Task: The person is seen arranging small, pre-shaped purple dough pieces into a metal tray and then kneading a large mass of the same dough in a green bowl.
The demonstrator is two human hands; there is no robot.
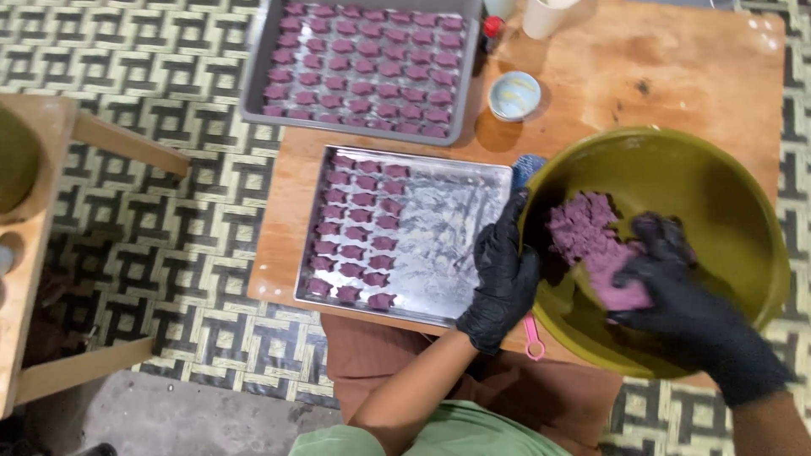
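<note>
Two trays tell how far the shaping has come: the dark tray (253, 101) at the far end of the wooden table (676, 76) is packed edge to edge with small purple dough pieces (363, 67), while the shiny metal tray (439, 295) nearer the person carries rows of shaped pieces (359, 228) only on its left part, its right part bare and floury. By my judgement roughly half of the second tray is left to fill, and a good lump of purple dough (583, 232) waits in the big olive-green bowl (743, 211) at the right. Both hands wear black gloves. The left hand (504, 283) rests on the bowl's near-left rim, its fingers (511, 224) curled over the edge and clamped on it to steady it. The right hand (676, 295) is down inside the bowl, fingers closed around a portion of the dough, pressing or pulling it from the mass. A small pink tool (534, 342) lies by the bowl's base, and a little blue-rimmed dish (514, 95) stands between bowl and far tray.
</note>
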